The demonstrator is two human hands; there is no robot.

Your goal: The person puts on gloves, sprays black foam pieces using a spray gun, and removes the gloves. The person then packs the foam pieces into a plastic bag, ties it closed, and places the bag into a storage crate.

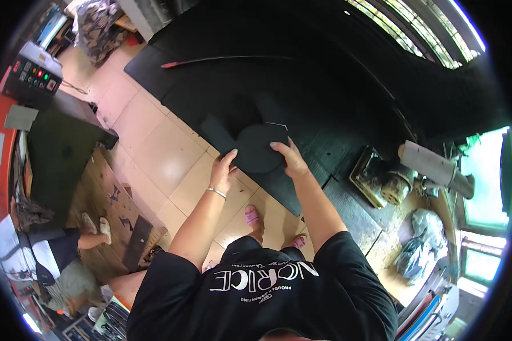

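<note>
Holding a dark flat piece [260,149] with a rounded outline between two bare hands, out in front of the body, by the near edge of a black bench [182,82]. Left hand [224,170]: pinching the piece's left edge, thumb uppermost, fingers curled; silver bracelet [217,194] at the wrist. Right hand [290,159]: pinching the right side, thumb laid over the upper face, fingers mostly hidden. Material unclear; cannot tell whether the piece touches the bench. Farther back on the bench, a thin rod [227,58] with a reddish end. Off to the right, a grimy machine [388,183], near a crumpled plastic bag [422,241]. Left, across the tiled floor [159,149], a control box [36,75] with lit red and green lamps.
</note>
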